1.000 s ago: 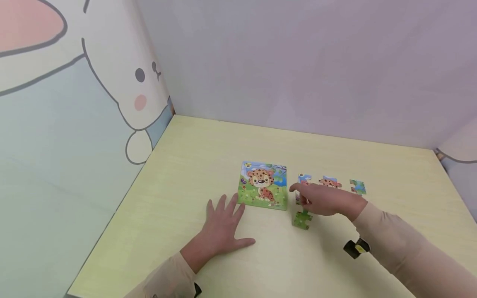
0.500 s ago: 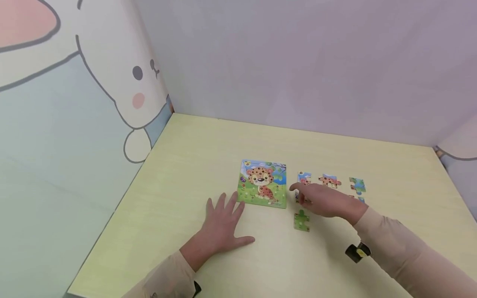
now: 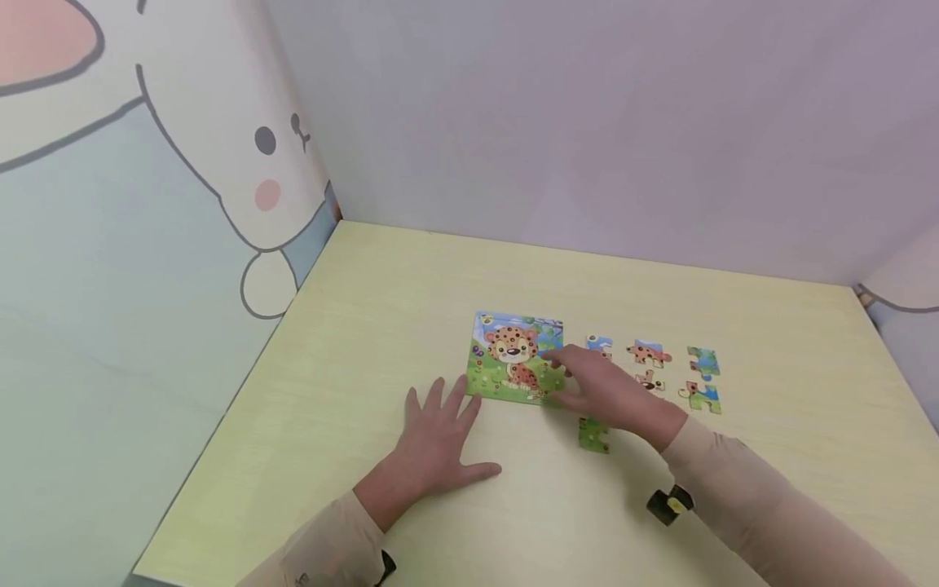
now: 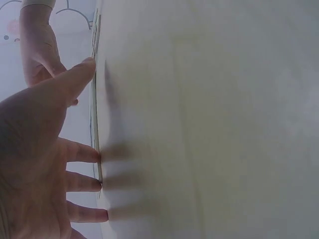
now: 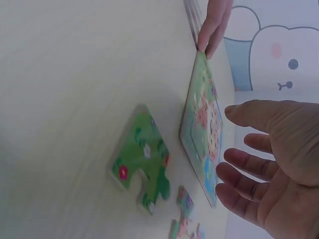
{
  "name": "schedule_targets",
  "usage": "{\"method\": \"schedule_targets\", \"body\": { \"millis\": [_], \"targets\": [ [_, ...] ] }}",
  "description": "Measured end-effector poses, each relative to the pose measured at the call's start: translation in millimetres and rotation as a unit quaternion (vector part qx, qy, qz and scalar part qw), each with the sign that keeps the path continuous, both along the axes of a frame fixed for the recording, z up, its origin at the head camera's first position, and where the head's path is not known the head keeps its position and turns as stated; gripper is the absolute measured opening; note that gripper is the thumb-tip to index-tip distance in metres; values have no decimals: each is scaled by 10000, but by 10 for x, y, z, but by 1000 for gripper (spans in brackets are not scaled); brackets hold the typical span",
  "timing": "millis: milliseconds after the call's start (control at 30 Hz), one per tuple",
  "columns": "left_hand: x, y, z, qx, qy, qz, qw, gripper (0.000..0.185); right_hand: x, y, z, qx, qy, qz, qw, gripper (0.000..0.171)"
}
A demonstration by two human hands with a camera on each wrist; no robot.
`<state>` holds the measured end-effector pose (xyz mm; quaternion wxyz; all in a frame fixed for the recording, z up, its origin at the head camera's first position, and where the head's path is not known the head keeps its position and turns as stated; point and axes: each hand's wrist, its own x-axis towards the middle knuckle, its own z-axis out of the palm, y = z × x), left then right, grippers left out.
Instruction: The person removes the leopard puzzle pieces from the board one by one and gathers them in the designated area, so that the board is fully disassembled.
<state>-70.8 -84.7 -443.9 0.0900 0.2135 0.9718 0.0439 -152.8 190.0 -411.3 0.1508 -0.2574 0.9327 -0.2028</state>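
A square puzzle board (image 3: 506, 377) with a spotted leopard cub picture lies flat on the table. My left hand (image 3: 433, 448) rests with fingers spread, its fingertips at the board's near left corner. Over the board's right edge hovers my right hand (image 3: 616, 391); in the right wrist view its thumb and fingers are apart with nothing visible between them. Just below that hand lies a green jigsaw piece (image 3: 593, 438). The right hand partly hides a blue-topped piece (image 3: 598, 343) and a piece with the cub's face (image 3: 658, 386).
More loose jigsaw pieces lie to the right: a spotted orange piece (image 3: 649, 353), a blue-green piece (image 3: 703, 361) and a blue and green piece (image 3: 706, 399). Purple fabric (image 3: 587, 122) rises behind the pale table (image 3: 352, 326), and a cartoon-printed panel (image 3: 147, 285) at its left.
My right hand has moved left from above the loose pieces to the board's right edge, and its thumb and fingers have spread. My left hand keeps its place.
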Motion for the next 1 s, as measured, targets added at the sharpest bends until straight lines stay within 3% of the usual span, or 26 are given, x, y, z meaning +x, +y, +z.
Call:
{"method": "schedule_targets", "body": {
  "millis": [367, 667, 1000],
  "targets": [
    [-16, 11, -8, -119, -8, -5, 9999, 98, 96, -417, -317, -395, 1045, -267, 9934, 61],
    [-15, 10, -21, -51, -49, -8, 10000, 98, 81, -546, -467, -433, 1024, -605, 9920, 55],
    [-6, 9, -4, -57, 63, -31, 10000, 98, 71, -630, -360, -174, 737, -711, 9946, 43]
  ]
}}
